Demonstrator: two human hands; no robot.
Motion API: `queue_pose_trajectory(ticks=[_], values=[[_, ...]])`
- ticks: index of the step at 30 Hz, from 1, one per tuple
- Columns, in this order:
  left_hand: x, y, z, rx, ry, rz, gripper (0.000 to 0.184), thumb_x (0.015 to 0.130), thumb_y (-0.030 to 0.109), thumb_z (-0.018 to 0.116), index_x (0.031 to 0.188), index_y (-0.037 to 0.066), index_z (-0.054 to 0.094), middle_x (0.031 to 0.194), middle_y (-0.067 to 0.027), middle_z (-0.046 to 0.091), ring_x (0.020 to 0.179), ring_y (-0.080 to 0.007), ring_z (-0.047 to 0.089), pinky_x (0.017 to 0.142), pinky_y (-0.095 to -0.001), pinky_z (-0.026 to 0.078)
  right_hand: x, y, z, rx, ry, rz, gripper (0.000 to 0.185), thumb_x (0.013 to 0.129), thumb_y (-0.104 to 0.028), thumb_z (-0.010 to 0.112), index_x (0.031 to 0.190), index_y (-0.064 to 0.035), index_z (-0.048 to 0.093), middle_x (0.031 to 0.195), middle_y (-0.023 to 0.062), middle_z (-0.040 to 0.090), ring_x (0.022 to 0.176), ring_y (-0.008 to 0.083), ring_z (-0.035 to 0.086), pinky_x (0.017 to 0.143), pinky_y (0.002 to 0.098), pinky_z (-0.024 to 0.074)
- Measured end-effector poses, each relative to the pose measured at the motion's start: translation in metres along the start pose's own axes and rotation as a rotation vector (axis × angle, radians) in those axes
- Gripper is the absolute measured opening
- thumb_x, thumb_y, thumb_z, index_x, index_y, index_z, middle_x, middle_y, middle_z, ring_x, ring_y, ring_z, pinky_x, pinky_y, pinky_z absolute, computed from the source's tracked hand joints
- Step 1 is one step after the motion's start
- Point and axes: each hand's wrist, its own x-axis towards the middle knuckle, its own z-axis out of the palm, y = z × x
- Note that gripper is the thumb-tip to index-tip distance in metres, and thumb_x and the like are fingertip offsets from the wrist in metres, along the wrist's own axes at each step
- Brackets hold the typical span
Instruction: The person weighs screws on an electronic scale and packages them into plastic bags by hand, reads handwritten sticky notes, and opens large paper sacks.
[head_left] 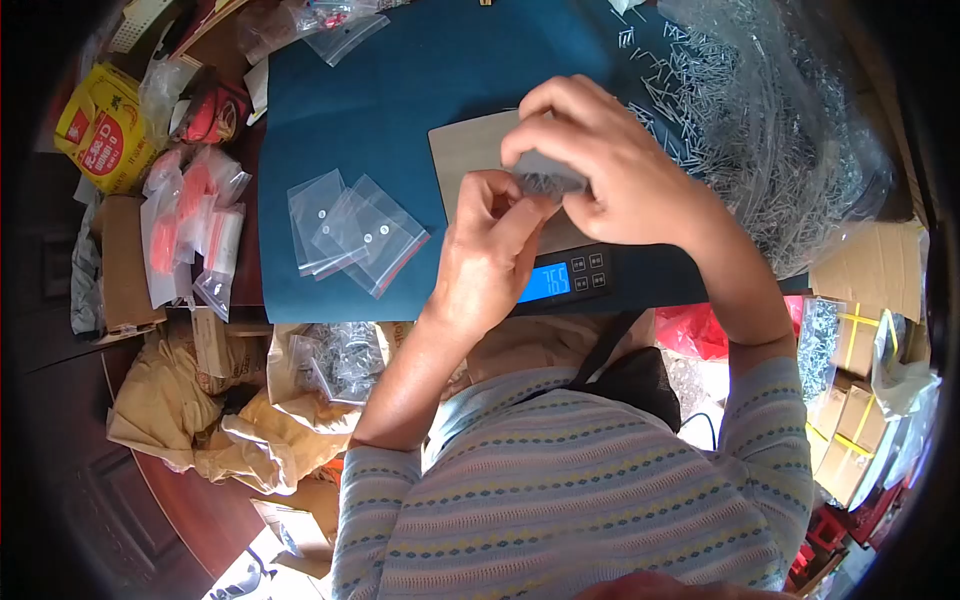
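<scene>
Both hands meet over a digital kitchen-type scale, whose blue display seems to read 765. Between them is a small clear plastic bag with greyish metal pieces inside, partly covered by the fingers. My left hand pinches the bag's near left side between thumb and fingers. My right hand curls over the bag from the far right, its fingers closed around the edge. Left of the scale lie several flat zip bags with small white round marks, overlapping on the dark blue table surface.
A large plastic sheet heaped with loose nails covers the right side, some spilling leftward. Yellow packaging and bagged red items stand at left. Below the table edge are brown paper and a clear bag of metal parts.
</scene>
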Motion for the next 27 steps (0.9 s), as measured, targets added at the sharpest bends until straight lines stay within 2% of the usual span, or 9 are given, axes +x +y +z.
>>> queue_pose_trajectory(ticks=[3,5,6,9,11,14,18,23,27], values=[[0.001,-0.002,-0.006,0.029,0.039,-0.004,0.017,0.071,-0.008,0.068,0.082,0.004,0.064,0.085,-0.0065,0.047,0.071,-0.0166,0.049,0.056,-0.0258,0.042,-0.003,0.016,-0.003,0.159,0.149,0.029,0.053,0.055,0.01,0.054,0.105,-0.008,0.051,0.103,0.0086,0.052,0.101,0.028,0.052,0.085,0.0351,0.044],[-0.001,-0.004,-0.01,0.021,0.062,-0.041,0.016,0.071,-0.008,0.068,0.082,0.003,0.064,0.084,-0.0057,0.047,0.071,-0.0163,0.049,0.055,-0.0257,0.042,-0.013,0.031,0.007,0.367,0.176,0.242,0.052,0.061,0.008,0.059,0.109,-0.0073,0.047,0.108,0.0093,0.052,0.105,0.0279,0.052,0.088,0.035,0.0436],[-0.003,-0.007,-0.013,0.014,0.053,-0.041,0.016,0.071,-0.003,0.069,0.084,0.004,0.063,0.091,-0.009,0.048,0.069,-0.0196,0.055,0.054,-0.0313,0.045,-0.02,0.044,0.016,0.362,0.154,0.33,0.058,0.063,-0.002,0.069,0.115,-0.0068,0.043,0.115,0.0112,0.051,0.109,0.0274,0.052,0.09,0.0347,0.0429],[-0.002,-0.008,-0.02,0.057,0.176,0.04,0.016,0.071,-0.004,0.069,0.083,0.005,0.063,0.091,-0.0087,0.05,0.074,-0.0204,0.055,0.059,-0.0318,0.046,-0.036,0.066,0.046,0.264,0.012,0.369,0.068,0.061,-0.018,0.077,0.119,-0.0075,0.042,0.12,0.0125,0.049,0.115,0.0292,0.047,0.096,0.0389,0.0359],[-0.005,-0.01,-0.024,-0.075,0.139,-0.062,0.012,0.075,-0.005,0.066,0.084,0.003,0.062,0.106,-0.0118,0.05,0.09,-0.0215,0.057,0.072,-0.0312,0.05,-0.044,0.06,0.053,0.096,-0.022,0.288,0.084,0.059,-0.035,0.08,0.128,-0.0106,0.04,0.128,0.0115,0.045,0.125,0.0312,0.033,0.105,0.0454,0.0208],[-0.013,-0.019,-0.029,-0.312,0.073,-0.168,0.008,0.083,-0.002,0.059,0.09,0.001,0.061,0.121,-0.0164,0.044,0.11,-0.0251,0.054,0.092,-0.0365,0.05,-0.028,0.046,0.045,0.174,0.034,0.08,0.047,0.071,-0.028,0.073,0.109,-0.0099,0.052,0.111,0.0063,0.054,0.113,0.0233,0.045,0.099,0.0433,0.0242],[-0.017,-0.018,-0.029,-0.417,0.07,-0.207,0.012,0.079,-0.002,0.064,0.09,0.0,0.061,0.124,-0.0176,0.043,0.103,-0.0234,0.058,0.087,-0.0335,0.05,-0.015,0.022,0.032,0.062,0.045,-0.046,0.014,0.077,-0.016,0.066,0.082,-0.01,0.055,0.083,0.0006,0.056,0.09,0.0176,0.054,0.091,0.0397,0.0275],[-0.005,0.0,-0.035,-0.095,-0.004,-0.153,0.02,0.068,-0.002,0.07,0.086,0.002,0.063,0.094,-0.0128,0.064,0.087,-0.025,0.063,0.074,-0.0326,0.05,-0.011,-0.008,0.03,-0.056,0.108,-0.151,0.016,0.076,-0.019,0.066,0.072,-0.0112,0.053,0.073,0.0005,0.054,0.078,0.0173,0.056,0.085,0.0376,0.0313],[-0.005,0.01,-0.041,-0.136,-0.038,-0.25,0.013,0.068,-0.003,0.069,0.079,0.003,0.064,0.083,-0.0091,0.066,0.082,-0.0248,0.063,0.077,-0.0324,0.048,-0.009,-0.016,0.027,-0.016,0.174,-0.175,0.022,0.075,-0.026,0.068,0.066,-0.0115,0.054,0.068,-0.0002,0.052,0.076,0.0179,0.055,0.085,0.0388,0.0334]])
